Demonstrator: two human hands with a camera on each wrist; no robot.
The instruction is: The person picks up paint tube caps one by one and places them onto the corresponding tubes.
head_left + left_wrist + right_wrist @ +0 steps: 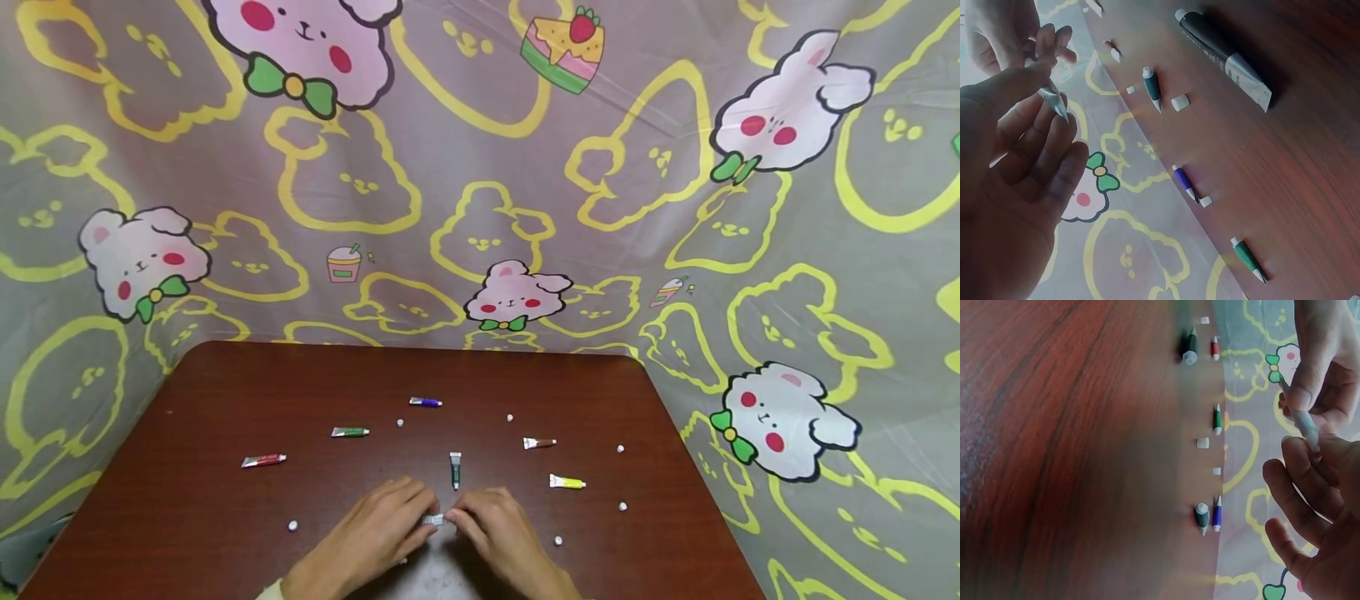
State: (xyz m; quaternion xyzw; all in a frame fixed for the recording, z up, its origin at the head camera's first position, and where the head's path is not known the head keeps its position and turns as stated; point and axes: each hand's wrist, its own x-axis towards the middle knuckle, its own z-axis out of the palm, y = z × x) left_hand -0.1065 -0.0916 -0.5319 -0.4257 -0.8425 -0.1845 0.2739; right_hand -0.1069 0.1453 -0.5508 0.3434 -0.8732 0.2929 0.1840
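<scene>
Both hands meet over the near part of the table, at a small white paint tube [433, 519]. My left hand [378, 521] pinches its body; the flattened silver end sticks out past those fingers in the left wrist view. At the tube's other end are the thumb and fingertips of my right hand [501, 532], pinching it. Whether a cap sits under those fingertips is hidden. Just beyond the hands lies a dark green tube [455, 471]. A black tube [1216, 53] lies on the table in the left wrist view; the head view hides it.
Red [264, 461], green [350, 432] and blue [426, 402] tubes lie left and back, brown [539, 443] and yellow [567, 482] ones right. Several white caps, such as one cap [292, 526] at left, dot the brown table [187, 517]. A patterned curtain [420, 192] hangs behind.
</scene>
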